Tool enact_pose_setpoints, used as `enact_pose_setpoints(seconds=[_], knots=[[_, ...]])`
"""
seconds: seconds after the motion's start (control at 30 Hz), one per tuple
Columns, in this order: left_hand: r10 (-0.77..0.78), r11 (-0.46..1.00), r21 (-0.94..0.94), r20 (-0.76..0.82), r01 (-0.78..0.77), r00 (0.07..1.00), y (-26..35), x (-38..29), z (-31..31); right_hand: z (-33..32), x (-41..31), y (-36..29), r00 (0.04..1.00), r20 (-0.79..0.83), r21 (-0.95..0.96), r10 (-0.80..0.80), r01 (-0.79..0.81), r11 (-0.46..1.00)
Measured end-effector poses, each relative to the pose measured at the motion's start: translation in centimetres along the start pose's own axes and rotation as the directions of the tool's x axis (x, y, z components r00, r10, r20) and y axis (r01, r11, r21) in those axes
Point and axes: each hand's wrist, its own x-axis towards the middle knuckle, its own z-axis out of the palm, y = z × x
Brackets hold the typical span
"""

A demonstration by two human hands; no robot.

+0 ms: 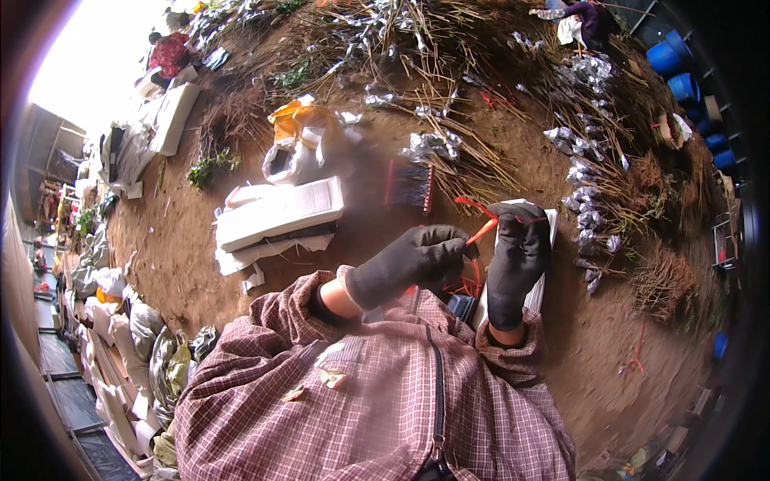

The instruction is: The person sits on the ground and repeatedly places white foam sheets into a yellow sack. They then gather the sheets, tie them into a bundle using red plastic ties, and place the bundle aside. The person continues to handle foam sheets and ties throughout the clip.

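Note:
Both of my hands wear dark knit gloves and are raised in front of my checked jacket. A strip of orange-red plastic twine runs taut between them. My left hand pinches one end of it. My right hand, fingers curled upward, grips the other part, and a loose tail sticks out to the left. More red twine hangs or lies below my left hand; its far end is hidden. Under and behind my right hand is a white block, mostly covered by the hand and sleeve.
White foam boxes lie ahead on the bare soil, beside an orange and white bag. Bundles of cut stems with silvery wrapped ends spread ahead and right. Blue barrels line the right wall. Other people work in the distance.

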Motion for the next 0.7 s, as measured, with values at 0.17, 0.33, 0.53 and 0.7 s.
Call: enact_pose_setpoints(seconds=[0.17,0.33,0.53,0.7], knots=[[0.099,0.971,0.22,-0.007,-0.095,0.995,0.9,-0.3,-0.9,-1.5,-1.6,0.3,0.996,0.052,0.177,0.073,-0.081,0.981],[0.161,0.904,0.381,0.111,-0.191,0.981,1.1,0.1,-2.2,-1.4,-2.2,3.3,0.95,0.306,0.277,0.054,-0.143,0.95],[0.467,0.481,0.859,-0.083,-0.173,0.881,2.5,0.6,-0.3,-0.9,-3.0,2.8,0.8,0.374,0.118,0.47,-0.544,0.831],[0.696,0.166,0.917,0.151,-0.363,0.702,2.0,1.4,-0.9,0.1,-4.2,4.7,0.8,0.553,0.426,0.232,-0.511,0.747]])
